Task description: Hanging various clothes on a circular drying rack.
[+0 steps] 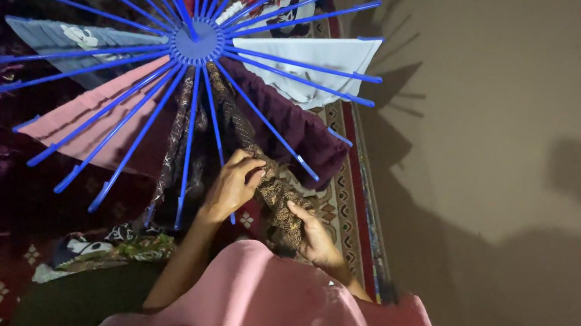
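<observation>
- A brown patterned cloth (274, 188) is hanging from a blue spoked drying rack (196, 43) and is running down into both hands, just above a pink garment (279, 320) covering the person's lap.
- The left hand (232, 186) is clenching the cloth's upper stretch, fingers curled over it, so that grip is grasping the fabric right beside one of the rack's lower spokes.
- The right hand (317, 239) is gripping the cloth's lower end, thumb on top, a little below and to the right of the left grip.
- Above both grips, the rack's round hub is sitting with thin blue spokes fanning out in all directions.
- Draped over spokes up and to the right of the grips, a dark maroon cloth (298, 121) is hanging, and beyond it a white cloth (308, 63).
- Up and to the left of the left grip, a pink cloth (88, 111) and a pale grey-blue cloth (61, 39) are spreading over other spokes.
- Under the right grip, a patterned rug (344, 196) with a red border is lying along the bare floor (516, 147), which is stretching away to the right in shadow.
- Below and left of the left grip, a crumpled dark printed cloth (110, 239) is lying.
</observation>
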